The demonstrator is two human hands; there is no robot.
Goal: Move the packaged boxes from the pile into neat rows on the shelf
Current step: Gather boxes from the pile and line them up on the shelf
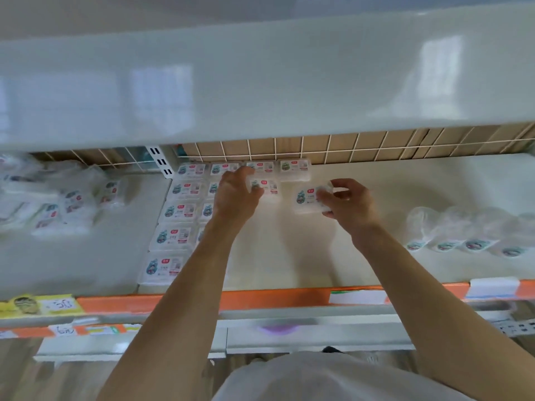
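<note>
While both arms reach in under the upper shelf, the scene reads so:

Left hand: the left hand has its fingers curled on the left edge of a box in the second row, touching the box behind it.
Right hand: the right hand pinches the right end of a second box, which sits apart from the rows, just right of the first box, slightly tilted.
Rows: boxes lie flat in columns from the wire back to the front edge at the left of the shelf; the back row holds four, touching side by side.
Pile: a loose pile of the same boxes lies on the next bay, beyond the upright; blurred.
Open room: bare shelf runs from the second box forward to the orange lip, and right as far as the clear cups.
Headroom: the upper shelf overhangs the back rows closely.
</note>
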